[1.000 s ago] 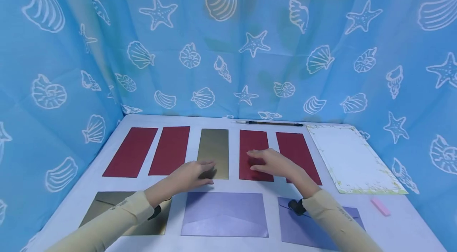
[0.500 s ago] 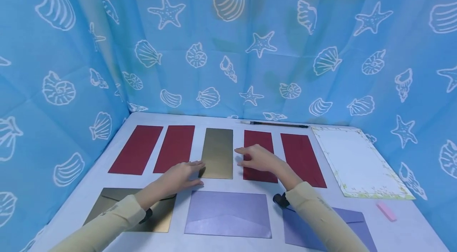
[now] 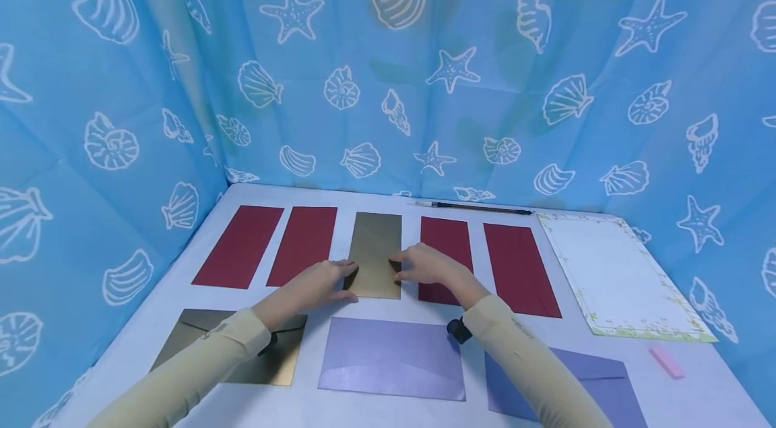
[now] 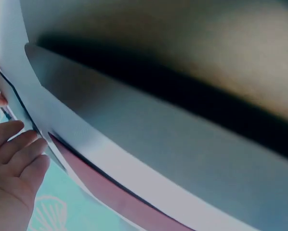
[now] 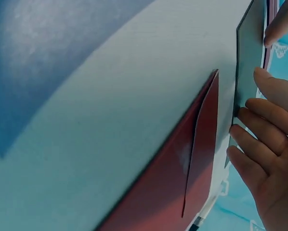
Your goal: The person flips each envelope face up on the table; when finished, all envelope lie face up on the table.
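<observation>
A gold envelope [image 3: 376, 256] lies upright in the middle of the back row on the white table. At its lower left edge is my left hand [image 3: 320, 283], thumb and fingers spread, fingertips right at the edge. My right hand [image 3: 433, 265] reaches over the inner right red envelope [image 3: 448, 239], its fingertips at the gold envelope's right edge. In the right wrist view, the right hand [image 5: 271, 134] has loosely extended fingers beside the gold envelope [image 5: 250, 57]. Slightly bent fingers show on the left hand [image 4: 14, 168] in the left wrist view.
Two red envelopes [image 3: 238, 247] lie left of the gold one, another [image 3: 521, 269] far right. In front are a gold envelope [image 3: 285, 360], a lilac one [image 3: 391, 357] and a purple one [image 3: 582, 381]. A brush [image 3: 479, 207], bordered paper [image 3: 618, 273] and pink eraser [image 3: 667, 362] lie around.
My right hand has moved left from over the red envelope to the gold envelope's right edge. My left hand has drawn back from over the gold envelope to its left edge. The head view has shifted.
</observation>
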The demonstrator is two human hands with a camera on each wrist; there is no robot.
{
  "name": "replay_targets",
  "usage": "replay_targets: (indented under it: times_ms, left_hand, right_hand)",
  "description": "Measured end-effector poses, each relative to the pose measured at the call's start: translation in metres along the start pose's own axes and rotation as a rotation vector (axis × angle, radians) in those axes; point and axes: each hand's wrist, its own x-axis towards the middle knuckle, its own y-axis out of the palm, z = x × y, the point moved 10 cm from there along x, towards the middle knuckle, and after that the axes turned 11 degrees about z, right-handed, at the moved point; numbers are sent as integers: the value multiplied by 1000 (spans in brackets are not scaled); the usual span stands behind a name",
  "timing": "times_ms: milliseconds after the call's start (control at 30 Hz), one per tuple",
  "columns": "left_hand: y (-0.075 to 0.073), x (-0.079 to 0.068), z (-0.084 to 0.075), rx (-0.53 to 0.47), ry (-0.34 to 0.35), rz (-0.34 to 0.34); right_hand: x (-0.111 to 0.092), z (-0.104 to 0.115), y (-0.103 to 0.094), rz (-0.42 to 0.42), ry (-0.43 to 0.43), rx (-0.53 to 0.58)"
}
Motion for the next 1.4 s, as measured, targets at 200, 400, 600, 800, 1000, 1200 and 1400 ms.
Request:
replay_targets:
  times_ms: [200,400,600,800,1000,1200,1400]
  left_hand:
    - [1,5,0,8,8,-10]
    - [1,5,-7,107,46,-16]
    - [-3,0,-29,343,159,-84]
    - [-3,-4,-43,521,200,-162]
    - [-3,-5,-44,518,179,-155]
    - [-1,-7,-42,483,177,-165]
    - [1,-12,-43,452,194,-178]
  right_hand:
    - [1,3,-1,10,14,-19]
    - [1,0,0,17,12,-28]
    - [1,-1,-1,15,-10,-24]
    - [0,-4,-1,19,-11,3]
    - [0,-13,-4,-23,-29,47]
    - [0,-36,-18,-111,34,117]
    - [3,-54,-32,-188,118,149]
